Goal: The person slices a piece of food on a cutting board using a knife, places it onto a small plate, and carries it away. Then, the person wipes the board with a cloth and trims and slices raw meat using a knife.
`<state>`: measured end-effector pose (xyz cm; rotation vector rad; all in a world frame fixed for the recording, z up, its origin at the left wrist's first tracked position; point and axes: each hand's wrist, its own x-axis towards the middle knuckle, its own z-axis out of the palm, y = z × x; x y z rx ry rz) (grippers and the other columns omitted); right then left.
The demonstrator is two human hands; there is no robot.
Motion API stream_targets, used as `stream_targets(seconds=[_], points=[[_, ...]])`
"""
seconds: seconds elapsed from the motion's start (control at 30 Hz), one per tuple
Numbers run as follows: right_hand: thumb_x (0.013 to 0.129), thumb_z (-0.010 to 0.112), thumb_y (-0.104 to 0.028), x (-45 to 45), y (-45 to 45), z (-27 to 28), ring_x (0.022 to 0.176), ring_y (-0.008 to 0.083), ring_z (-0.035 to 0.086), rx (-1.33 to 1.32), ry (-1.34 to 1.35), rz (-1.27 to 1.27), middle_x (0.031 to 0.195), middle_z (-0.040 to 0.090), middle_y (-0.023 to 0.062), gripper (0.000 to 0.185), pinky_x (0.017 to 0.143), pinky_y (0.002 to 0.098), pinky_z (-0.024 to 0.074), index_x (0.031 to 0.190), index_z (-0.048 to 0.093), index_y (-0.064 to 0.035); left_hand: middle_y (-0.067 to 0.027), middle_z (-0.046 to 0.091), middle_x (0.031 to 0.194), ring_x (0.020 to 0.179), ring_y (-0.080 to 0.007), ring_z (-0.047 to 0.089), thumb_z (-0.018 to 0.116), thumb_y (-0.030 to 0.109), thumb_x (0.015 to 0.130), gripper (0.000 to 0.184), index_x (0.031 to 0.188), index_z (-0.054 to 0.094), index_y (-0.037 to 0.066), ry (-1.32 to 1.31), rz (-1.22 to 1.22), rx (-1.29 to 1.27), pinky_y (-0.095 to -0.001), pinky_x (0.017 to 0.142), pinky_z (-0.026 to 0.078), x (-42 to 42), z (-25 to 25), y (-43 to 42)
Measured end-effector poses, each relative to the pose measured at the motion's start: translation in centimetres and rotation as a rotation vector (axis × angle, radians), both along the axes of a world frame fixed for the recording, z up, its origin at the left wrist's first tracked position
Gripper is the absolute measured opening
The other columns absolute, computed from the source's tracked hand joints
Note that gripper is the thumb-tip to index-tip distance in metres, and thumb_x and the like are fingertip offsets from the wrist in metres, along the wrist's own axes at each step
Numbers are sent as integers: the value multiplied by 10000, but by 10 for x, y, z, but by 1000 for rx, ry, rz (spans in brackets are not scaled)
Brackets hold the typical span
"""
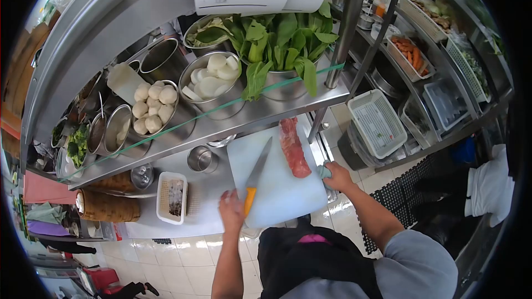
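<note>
A white cutting board (271, 199) lies on the steel counter. On it, at the far right, is a long piece of raw red meat (295, 148). A knife (256, 173) with an orange handle lies on the board's left side, blade pointing away from me. My left hand (231, 210) is at the board's left edge, beside the knife handle and slightly blurred. Its fingers look apart and not wrapped round the handle. At the right edge of the board my right hand (337, 177) is closed on a pale green cloth (323, 171), partly covered by the fingers.
A shelf above holds steel pots of leafy greens (282, 39), white slices (213, 77) and pale balls (155, 108). Left of the board are a steel cup (202, 159) and white basket (172, 198). Another person (490, 185) stands at right, near a rack (399, 66).
</note>
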<state>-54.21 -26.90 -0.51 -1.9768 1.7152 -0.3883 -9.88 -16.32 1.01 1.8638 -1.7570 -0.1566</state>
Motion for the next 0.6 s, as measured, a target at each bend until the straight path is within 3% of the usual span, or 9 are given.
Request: stream_targets(seconds=[0.1, 0.17, 0.27, 0.43, 0.47, 0.6], points=[[757, 737, -284, -1, 7, 3, 966, 416, 690, -51, -37, 37, 1057, 651, 174, 449, 839, 512, 564, 1167, 658, -120, -242, 580, 1407, 1312, -437, 550, 672, 160, 927, 508, 1424, 609, 79, 45, 290, 22, -561, 1047, 446, 64, -19, 20], [743, 741, -266, 0, 10, 4, 944, 420, 684, -98, -63, 32, 1036, 651, 176, 412, 817, 506, 557, 1114, 664, -104, -231, 559, 1443, 1353, -427, 513, 641, 226, 950, 519, 1446, 589, 80, -171, 378, 116, -559, 1112, 382, 87, -38, 41], [752, 730, -304, 2, 11, -1, 973, 399, 693, -126, -28, 18, 1052, 653, 159, 448, 840, 512, 567, 1155, 664, -118, -231, 528, 1491, 1402, -400, 477, 600, 277, 968, 534, 1467, 574, 87, -288, 367, 107, -550, 1162, 315, 88, -45, 49], [752, 678, -256, 4, 13, -12, 1001, 406, 668, -205, 23, 22, 1078, 648, 149, 426, 821, 542, 545, 1146, 639, -99, -217, 514, 1526, 1430, -342, 476, 591, 265, 967, 519, 1457, 589, 91, -234, 391, 104, -534, 1164, 315, 89, -37, 51], [754, 656, -229, 4, 13, -12, 1009, 452, 652, -178, 5, 24, 1092, 641, 187, 466, 829, 552, 538, 1194, 626, -78, -212, 517, 1524, 1426, -341, 479, 596, 260, 965, 514, 1449, 596, 90, -225, 381, 95, -532, 1163, 317, 89, -36, 51], [740, 637, -211, 6, 14, -15, 975, 472, 642, -259, 11, 46, 1081, 637, 203, 443, 815, 565, 531, 1156, 615, -60, -197, 523, 1515, 1420, -344, 486, 607, 246, 958, 494, 1429, 613, 98, -188, 389, 92, -536, 1169, 313, 90, -34, 51]])
